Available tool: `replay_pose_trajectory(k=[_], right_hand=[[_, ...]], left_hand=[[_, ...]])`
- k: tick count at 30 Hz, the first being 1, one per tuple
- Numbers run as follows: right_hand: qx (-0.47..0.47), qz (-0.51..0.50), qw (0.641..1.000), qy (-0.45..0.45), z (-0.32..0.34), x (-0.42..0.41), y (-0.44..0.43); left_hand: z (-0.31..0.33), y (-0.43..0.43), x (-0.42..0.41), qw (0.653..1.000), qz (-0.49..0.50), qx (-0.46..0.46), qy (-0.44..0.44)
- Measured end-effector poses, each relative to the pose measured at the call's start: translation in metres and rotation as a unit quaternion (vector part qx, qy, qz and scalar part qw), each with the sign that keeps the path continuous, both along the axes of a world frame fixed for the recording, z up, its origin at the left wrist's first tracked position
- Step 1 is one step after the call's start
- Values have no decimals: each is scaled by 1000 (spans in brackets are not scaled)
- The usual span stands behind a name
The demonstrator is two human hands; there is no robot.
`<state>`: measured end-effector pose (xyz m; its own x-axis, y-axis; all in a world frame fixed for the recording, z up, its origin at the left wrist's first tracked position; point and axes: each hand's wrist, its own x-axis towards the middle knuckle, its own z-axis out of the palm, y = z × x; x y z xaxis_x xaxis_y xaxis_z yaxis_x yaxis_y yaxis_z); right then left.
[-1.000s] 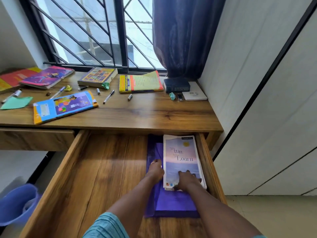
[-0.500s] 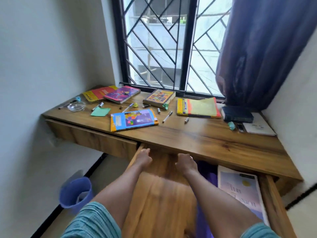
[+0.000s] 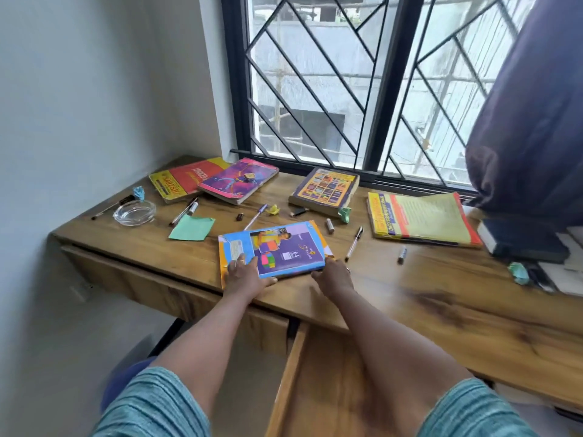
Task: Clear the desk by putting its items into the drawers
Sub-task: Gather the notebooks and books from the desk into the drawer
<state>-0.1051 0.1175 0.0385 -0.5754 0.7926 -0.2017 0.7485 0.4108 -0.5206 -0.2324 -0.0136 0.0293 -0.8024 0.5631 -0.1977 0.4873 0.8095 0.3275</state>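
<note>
A blue notebook (image 3: 284,250) with a colourful cover lies near the front edge of the wooden desk (image 3: 410,298). My left hand (image 3: 246,274) grips its near left corner, fingers on top and thumb along the near edge. My right hand (image 3: 332,275) holds its near right corner. The open drawer (image 3: 315,389) shows below the desk between my forearms; its contents are out of view. The left drawer front (image 3: 142,279) is closed.
Along the window lie a red-yellow book (image 3: 183,179), a purple book (image 3: 239,179), an orange book (image 3: 325,190), a yellow book (image 3: 419,219) and a dark blue book (image 3: 520,241). A glass ashtray (image 3: 135,212), green paper (image 3: 192,228), several pens and crumpled scraps are scattered about.
Both hands left the book in the drawer, rose over the desk edge and took hold of the blue notebook. The view swung up and to the left.
</note>
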Motion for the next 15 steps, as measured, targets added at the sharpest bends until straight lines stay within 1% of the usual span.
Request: replay_pose_trajectory(k=[3, 7, 11, 13, 14, 15], right_hand=[[-43, -68, 997, 18, -9, -25, 8], [-86, -166, 982, 37, -11, -40, 11], [-152, -274, 946, 77, -7, -39, 14], [-182, -272, 939, 106, -1, -33, 12], [-205, -259, 935, 130, 1, -30, 11], [-238, -248, 923, 174, 2, -28, 10]], left_hand=[[-9, 5, -11, 999, 26, -4, -30], [-18, 0, -9, 997, -16, -72, 17], [-20, -21, -4, 991, -55, -97, 68], [-15, -33, 2, 986, -67, -126, 83], [-12, -38, 6, 983, -69, -142, 93], [-10, -43, 10, 980, -67, -155, 106]])
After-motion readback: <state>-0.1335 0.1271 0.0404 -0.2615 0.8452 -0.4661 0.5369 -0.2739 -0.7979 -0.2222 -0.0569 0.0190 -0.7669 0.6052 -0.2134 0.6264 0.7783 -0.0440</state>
